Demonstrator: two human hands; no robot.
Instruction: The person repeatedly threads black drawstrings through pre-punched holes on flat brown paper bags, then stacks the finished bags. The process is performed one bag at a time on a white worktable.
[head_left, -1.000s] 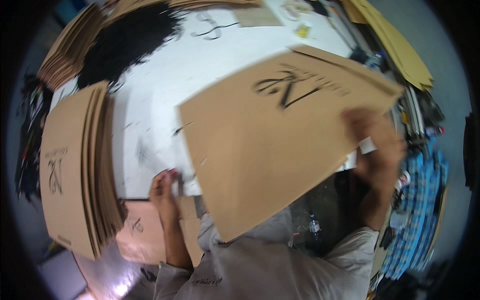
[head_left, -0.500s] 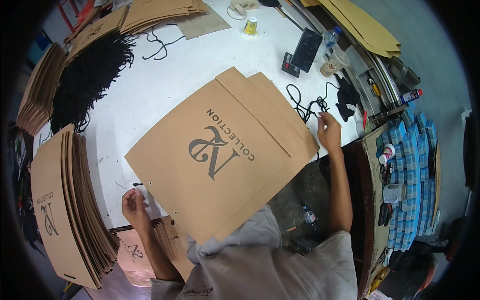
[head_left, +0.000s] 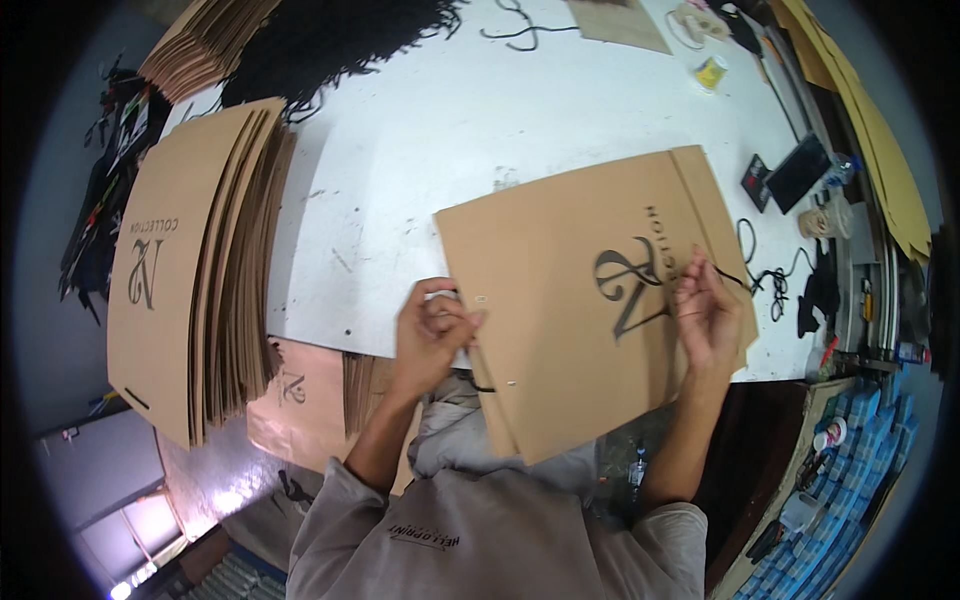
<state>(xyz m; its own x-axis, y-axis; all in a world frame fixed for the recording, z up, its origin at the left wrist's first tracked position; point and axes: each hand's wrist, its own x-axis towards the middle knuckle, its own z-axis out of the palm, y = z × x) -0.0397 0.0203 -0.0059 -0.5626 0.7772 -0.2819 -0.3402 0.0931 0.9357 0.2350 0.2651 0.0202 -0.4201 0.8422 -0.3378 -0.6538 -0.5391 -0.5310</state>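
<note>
A flat brown paper bag (head_left: 560,260) with a dark printed logo lies tilted over the table's front edge and my lap. Two small punched holes show near its left edge. At that edge, my left hand (head_left: 438,335) is closed with curled fingers gripping the bag's border. Bits of black cord (head_left: 482,388) show at the border below these fingers. Over the bag's right part, my right hand (head_left: 708,315) pinches a short black cord (head_left: 732,277). What lies inside the bag's mouth is hidden.
At left stands a thick stack of brown bags (head_left: 165,270). A heap of black cords (head_left: 330,45) lies behind it. On the right are loose cords (head_left: 775,285), a phone (head_left: 798,172), a plastic cup (head_left: 825,218) and a yellow cup (head_left: 711,73). Blue bundles (head_left: 850,470) fill the lower right.
The view has swung left. The bag has turned. My right hand has come from the loose cords to over the bag, with a cord in it. My left hand has closed on the bag's edge.
</note>
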